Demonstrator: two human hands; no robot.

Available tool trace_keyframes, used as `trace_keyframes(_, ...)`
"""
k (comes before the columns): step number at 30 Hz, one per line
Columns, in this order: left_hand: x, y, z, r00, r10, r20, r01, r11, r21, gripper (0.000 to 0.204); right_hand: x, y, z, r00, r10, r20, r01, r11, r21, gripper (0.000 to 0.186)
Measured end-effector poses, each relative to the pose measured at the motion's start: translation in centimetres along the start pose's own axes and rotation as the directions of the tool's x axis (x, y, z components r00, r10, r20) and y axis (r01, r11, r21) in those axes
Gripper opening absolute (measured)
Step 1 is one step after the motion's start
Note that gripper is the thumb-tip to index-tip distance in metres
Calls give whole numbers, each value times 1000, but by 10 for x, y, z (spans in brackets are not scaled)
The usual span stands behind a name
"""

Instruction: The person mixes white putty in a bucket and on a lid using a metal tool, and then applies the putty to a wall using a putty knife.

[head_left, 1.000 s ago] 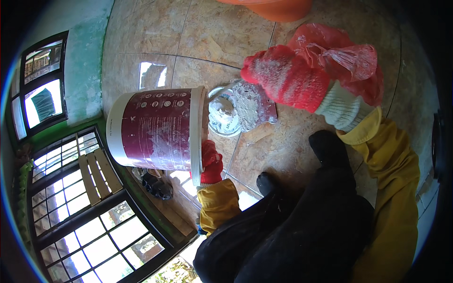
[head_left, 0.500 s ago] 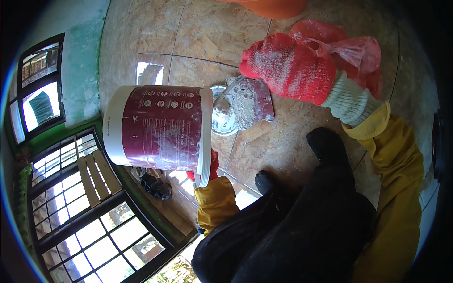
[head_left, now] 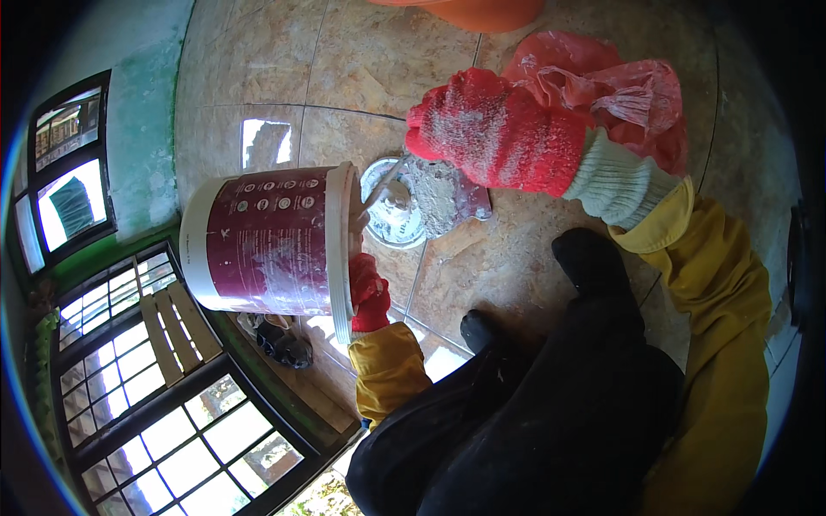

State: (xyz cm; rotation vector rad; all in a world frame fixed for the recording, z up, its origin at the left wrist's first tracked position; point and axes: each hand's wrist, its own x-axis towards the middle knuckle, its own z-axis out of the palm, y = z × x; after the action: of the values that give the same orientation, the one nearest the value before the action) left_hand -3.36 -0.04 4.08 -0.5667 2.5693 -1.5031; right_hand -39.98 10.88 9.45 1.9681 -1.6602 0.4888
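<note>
A maroon and white plastic bucket (head_left: 271, 241) lies tipped on its side at the left, its mouth facing right. My left hand (head_left: 368, 294), in a red glove, is closed on the bucket's rim. My right hand (head_left: 495, 129), in a red glove dusted with grey powder, is closed round a thin metal tool (head_left: 385, 186). The tool's far end reaches the bucket's mouth, and its handle is hidden in my fist. Beyond the mouth, a round white lid (head_left: 415, 238) smeared with grey paste lies on the floor. Grey paste (head_left: 437, 191) also covers part of a maroon flat piece (head_left: 476, 202).
A crumpled red plastic bag (head_left: 632, 95) lies beyond my right wrist. The edge of an orange tub (head_left: 495, 12) shows at the top. Dark shoes (head_left: 284, 342) stand near the windows at left. My black-clad feet (head_left: 592, 258) rest on the tiled floor (head_left: 361, 69).
The bucket has shifted a little left, and more of my left glove shows at its rim. My right hand has moved left, bringing the tool to the bucket's mouth.
</note>
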Motion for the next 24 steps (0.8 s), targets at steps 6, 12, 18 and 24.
trace_keyframes(6,-12,6,9,991,-112,76,135,790,-598,15,15,-24,10,986,164,8,-164,973,160,16)
trace_keyframes(12,-3,3,-5,980,-132,147,197,683,-703,34,-5,-4,10,978,71,196,-104,982,159,22)
trace_keyframes(18,7,-3,-19,989,-135,52,125,617,-777,32,-1,-8,24,990,136,-28,-129,975,184,20)
trace_keyframes(24,2,5,-7,944,-130,303,324,539,-778,24,-41,-12,85,991,127,-33,-124,989,75,16)
